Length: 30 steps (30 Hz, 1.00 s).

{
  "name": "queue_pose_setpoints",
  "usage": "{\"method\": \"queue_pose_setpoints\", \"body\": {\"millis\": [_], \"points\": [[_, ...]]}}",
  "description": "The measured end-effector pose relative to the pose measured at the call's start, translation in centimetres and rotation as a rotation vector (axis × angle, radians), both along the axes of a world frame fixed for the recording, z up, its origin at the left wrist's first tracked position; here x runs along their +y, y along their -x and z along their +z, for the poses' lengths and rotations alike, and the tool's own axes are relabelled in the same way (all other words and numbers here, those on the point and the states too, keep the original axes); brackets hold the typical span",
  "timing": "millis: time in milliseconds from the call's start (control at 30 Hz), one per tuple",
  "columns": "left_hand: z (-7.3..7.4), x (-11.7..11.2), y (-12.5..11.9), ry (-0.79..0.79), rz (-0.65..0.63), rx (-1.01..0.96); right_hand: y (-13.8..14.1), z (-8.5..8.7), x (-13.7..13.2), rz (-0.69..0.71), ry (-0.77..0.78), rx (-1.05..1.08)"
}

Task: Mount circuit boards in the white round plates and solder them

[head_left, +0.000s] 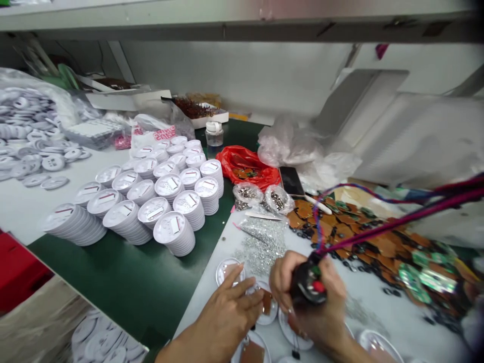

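Note:
My right hand [328,312] is wrapped around a black electric screwdriver [308,287] with a red button on top; its tip is hidden below the hand. Red and blue wires run from its top to the right. My left hand [230,312] lies with its fingers stretched out over white round plastic cases, touching or just above them. One white case [270,315] with a brown circuit board [266,302] lies between my hands. Another case [226,269] is just beyond my left fingers, and a brown board [252,351] sits in a case nearer me.
Stacks of white round cases [176,232] stand on the green mat [170,290] at left. Small screws [264,237] are spread ahead of my hands, near two bags of metal parts [247,194]. Brown boards [351,232] are heaped at right. A red bag [264,175] and bottle [214,138] stand behind.

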<state>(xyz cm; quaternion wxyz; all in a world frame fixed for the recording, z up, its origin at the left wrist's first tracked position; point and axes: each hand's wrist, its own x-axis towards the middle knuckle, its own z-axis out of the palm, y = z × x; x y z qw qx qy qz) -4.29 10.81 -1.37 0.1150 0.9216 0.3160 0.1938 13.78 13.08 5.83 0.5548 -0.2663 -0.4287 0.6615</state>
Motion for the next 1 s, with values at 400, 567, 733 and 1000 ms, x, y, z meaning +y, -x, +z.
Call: {"method": "queue_pose_setpoints", "body": {"millis": [400,567,733,1000], "points": [[-1.1,-0.3,-0.6,-0.098,0.029,-0.078,-0.2,-0.3,2.5,-0.164,0.006,-0.014],[2.5,0.3,-0.7,0.227,0.141,-0.122,-0.7,2.1,1.8,-0.149,0.000,0.009],[4.3,2.4,-3.0,0.321,0.276,-0.118,-0.3,3.5,1.4,-0.148,-0.023,0.027],[3.3,3.7,-4.4,0.400,0.264,-0.179,-1.3,3.8,1.2,-0.169,-0.029,0.043]]}}
